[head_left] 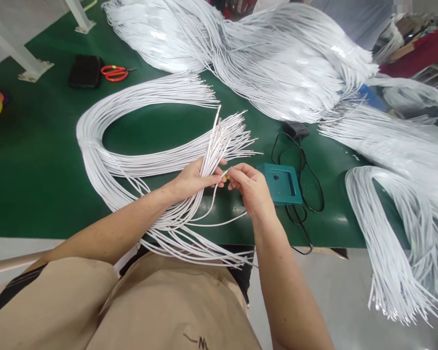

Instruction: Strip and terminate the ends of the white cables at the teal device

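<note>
A loose bunch of white cables [216,146] runs up through my left hand [197,181], whose fingers are closed around it. Just to the right, my right hand [251,183] pinches the end of a single white cable [224,173]. Something small and yellow [227,177] shows between the fingertips of both hands, too small to name. More of the same cables curve in a large loop [89,131] on the green table, their ends fanned out behind my hands. Other cable ends [237,260] hang at the table's front edge, near my body.
A teal device with a recessed top [282,184] and a black cord [323,199] lies right of my hands. Red-handled snips [115,73] and a black box [85,71] lie at the back left. Big cable bundles [277,58] fill the back; another [383,233] hangs over the right edge.
</note>
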`<action>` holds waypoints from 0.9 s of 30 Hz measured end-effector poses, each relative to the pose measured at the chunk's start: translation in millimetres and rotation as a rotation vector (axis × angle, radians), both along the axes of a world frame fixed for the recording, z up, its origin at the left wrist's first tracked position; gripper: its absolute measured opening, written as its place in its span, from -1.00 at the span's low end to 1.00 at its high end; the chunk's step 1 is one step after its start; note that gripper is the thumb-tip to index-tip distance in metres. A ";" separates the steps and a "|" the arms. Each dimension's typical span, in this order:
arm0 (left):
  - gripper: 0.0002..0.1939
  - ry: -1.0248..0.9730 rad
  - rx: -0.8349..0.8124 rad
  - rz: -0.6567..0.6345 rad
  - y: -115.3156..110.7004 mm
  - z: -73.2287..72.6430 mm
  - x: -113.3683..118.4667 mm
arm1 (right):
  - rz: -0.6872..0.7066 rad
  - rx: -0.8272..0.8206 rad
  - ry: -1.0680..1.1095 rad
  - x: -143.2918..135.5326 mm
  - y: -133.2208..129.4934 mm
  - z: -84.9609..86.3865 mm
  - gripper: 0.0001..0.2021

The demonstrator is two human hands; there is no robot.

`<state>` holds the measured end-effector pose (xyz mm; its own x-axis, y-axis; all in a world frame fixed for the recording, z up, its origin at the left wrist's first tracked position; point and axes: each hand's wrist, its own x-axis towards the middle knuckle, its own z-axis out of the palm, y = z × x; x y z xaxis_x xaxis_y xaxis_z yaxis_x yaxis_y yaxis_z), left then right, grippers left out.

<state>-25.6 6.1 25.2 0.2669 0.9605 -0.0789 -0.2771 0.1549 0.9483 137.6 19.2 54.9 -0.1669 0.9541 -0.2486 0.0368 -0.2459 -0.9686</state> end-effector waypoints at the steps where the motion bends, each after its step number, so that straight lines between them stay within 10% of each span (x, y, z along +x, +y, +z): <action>1: -0.48 0.001 0.001 -0.008 0.0 -0.4 -0.1 | 0.000 -0.029 -0.015 -0.1 0.5 1.2 -0.83; 10: -0.52 0.007 -0.023 -0.040 0.7 -1.5 -1.0 | 0.090 0.226 -0.249 -0.4 -3.5 -0.8 -0.80; 18: -0.56 0.009 -0.164 -0.082 3.3 -8.0 -1.9 | 0.262 0.875 -1.143 5.8 -9.6 -13.2 -0.72; 27: -0.53 0.187 -0.189 0.015 7.4 -14.5 -1.0 | 0.440 0.778 -1.329 29.7 14.5 -3.0 -0.81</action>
<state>-26.6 13.5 10.7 0.2167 0.9278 -0.3036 -0.1034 0.3311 0.9379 167.4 33.8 51.9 -0.5216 0.8507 0.0660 0.8478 0.5254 -0.0721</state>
